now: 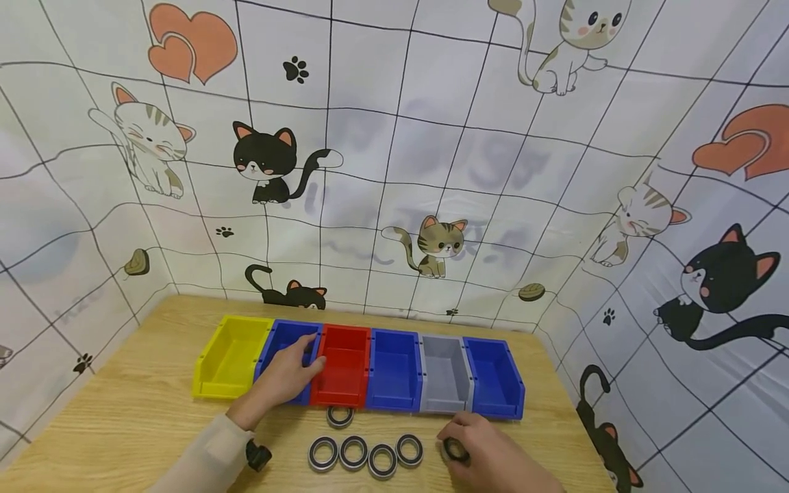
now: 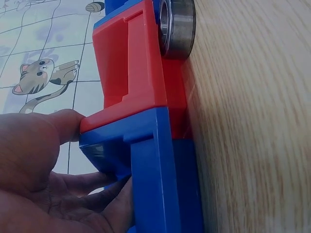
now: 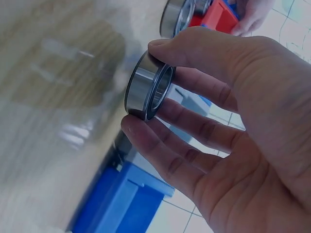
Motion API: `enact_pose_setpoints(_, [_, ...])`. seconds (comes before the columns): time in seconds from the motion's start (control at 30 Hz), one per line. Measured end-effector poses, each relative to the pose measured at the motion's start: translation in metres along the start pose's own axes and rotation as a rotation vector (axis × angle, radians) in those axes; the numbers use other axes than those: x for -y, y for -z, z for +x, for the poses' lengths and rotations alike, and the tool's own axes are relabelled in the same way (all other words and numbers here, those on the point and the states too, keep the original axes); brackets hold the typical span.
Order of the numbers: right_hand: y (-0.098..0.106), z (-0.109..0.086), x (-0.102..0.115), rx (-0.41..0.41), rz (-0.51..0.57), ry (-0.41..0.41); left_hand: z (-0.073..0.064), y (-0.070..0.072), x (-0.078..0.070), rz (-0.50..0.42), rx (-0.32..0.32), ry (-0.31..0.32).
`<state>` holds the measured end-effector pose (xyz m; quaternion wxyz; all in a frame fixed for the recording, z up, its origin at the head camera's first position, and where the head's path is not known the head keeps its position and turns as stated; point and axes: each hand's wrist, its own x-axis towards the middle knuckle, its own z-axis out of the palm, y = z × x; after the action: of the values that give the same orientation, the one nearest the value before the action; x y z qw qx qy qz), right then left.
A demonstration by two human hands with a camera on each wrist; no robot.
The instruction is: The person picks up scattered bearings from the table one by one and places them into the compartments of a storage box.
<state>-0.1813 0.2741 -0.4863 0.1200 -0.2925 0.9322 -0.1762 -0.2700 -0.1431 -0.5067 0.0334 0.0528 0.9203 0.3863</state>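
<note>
My right hand [image 1: 487,455] pinches a metal ball bearing [image 3: 141,90] between thumb and fingertips, low over the table's right front. The bearing's steel outer ring and dark seal show in the right wrist view. My left hand [image 1: 286,373] reaches over the blue bin [image 2: 155,189] second from the left. Its fingers extend into that bin, and its thumb lies at the edge shared with the red bin [image 1: 342,400]. Thumb and fingers stand apart. Another bearing [image 2: 180,29] lies against the red bin's front. Several more bearings [image 1: 311,454] lie in a row between the hands.
The bins stand side by side along the back of the wooden table [image 1: 111,383]: a yellow bin [image 1: 231,356] at left, then blue, red, blue [image 1: 394,376], grey [image 1: 445,376] and blue [image 1: 493,380]. A cat-print sheet [image 1: 370,171] hangs behind.
</note>
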Motion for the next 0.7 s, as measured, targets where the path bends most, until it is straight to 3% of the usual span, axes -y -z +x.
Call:
enact_pose_setpoints(0.13, [0.009, -0.001, -0.002, -0.049, -0.022, -0.003, 0.000, 0.000, 0.000, 0.000, -0.003, 0.001])
enact_pose_setpoints(0.37, [0.031, 0.000, -0.009, -0.179, -0.167, 0.035, 0.000, 0.000, 0.000, 0.008, -0.008, 0.010])
enact_pose_setpoints(0.7, [0.062, 0.002, -0.040, -0.279, -0.203, 0.013, 0.000, 0.002, 0.001, -0.034, -0.013, 0.022])
